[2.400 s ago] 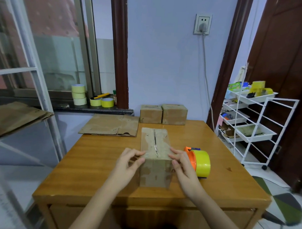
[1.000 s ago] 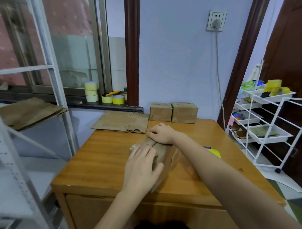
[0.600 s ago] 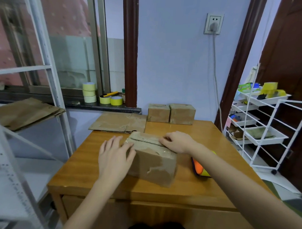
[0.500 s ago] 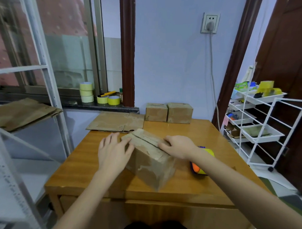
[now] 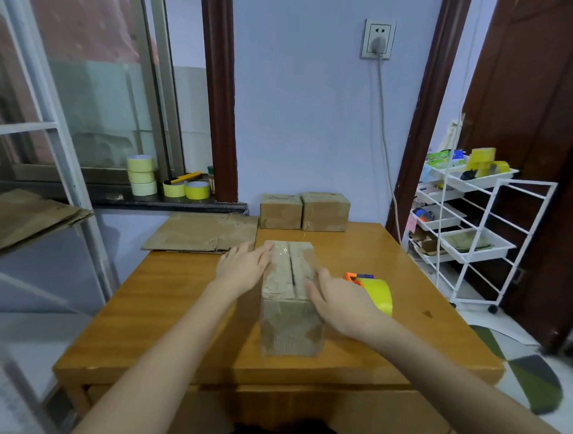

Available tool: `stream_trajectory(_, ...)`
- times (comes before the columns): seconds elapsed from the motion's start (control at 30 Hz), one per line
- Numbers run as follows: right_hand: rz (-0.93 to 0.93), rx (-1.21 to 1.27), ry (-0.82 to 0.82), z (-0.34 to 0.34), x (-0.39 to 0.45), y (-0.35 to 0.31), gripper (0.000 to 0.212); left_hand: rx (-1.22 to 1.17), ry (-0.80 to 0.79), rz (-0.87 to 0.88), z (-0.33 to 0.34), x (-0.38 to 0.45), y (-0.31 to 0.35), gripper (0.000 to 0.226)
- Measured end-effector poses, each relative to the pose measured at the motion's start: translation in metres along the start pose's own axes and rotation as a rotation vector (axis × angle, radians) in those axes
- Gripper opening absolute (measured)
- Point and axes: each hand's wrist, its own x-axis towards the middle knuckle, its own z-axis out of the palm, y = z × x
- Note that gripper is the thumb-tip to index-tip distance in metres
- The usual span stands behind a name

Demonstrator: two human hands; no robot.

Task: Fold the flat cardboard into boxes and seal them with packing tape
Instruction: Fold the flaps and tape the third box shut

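Observation:
A folded cardboard box [image 5: 288, 301] stands on the wooden table [image 5: 165, 297], its long side pointing away from me, with clear tape glinting over the dark top seam. My left hand [image 5: 242, 270] lies flat against the box's left upper edge, fingers straight. My right hand [image 5: 337, 299] rests flat against its right upper edge. A tape dispenser [image 5: 373, 293] with an orange frame and a yellow roll sits just right of my right hand. Flat cardboard [image 5: 200, 235] lies at the table's back left.
Two sealed boxes [image 5: 303, 211] stand side by side at the table's far edge by the wall. Tape rolls [image 5: 140, 174] sit stacked on the window sill. More flat cardboard [image 5: 22, 214] lies on a shelf at left. A white wire cart [image 5: 466, 236] stands at right.
The box was tilted and turned on the table by both hands; now it stands straight, lengthwise to me. My right hand has come from the far end to the right side.

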Motion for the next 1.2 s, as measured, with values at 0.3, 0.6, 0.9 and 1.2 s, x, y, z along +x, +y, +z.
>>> stream_trajectory(0.3,-0.104,0.097,0.225,0.003,-0.007,0.019,0.037,-0.509,0.343,0.187,0.007,-0.048,0.000,0.043)
stream_trajectory(0.6,-0.269,0.061,0.228,0.014,-0.013,0.033,0.068,-0.276,0.238,0.351,0.032,-0.089,0.006,0.057)
stream_trajectory(0.9,0.126,0.238,0.507,0.017,-0.048,0.090,0.039,-0.128,0.379,0.412,0.027,-0.087,0.016,0.056)
stream_trajectory(1.2,0.183,0.276,0.284,0.050,-0.067,0.135,0.036,-0.013,0.125,0.584,0.083,-0.117,0.118,0.057)
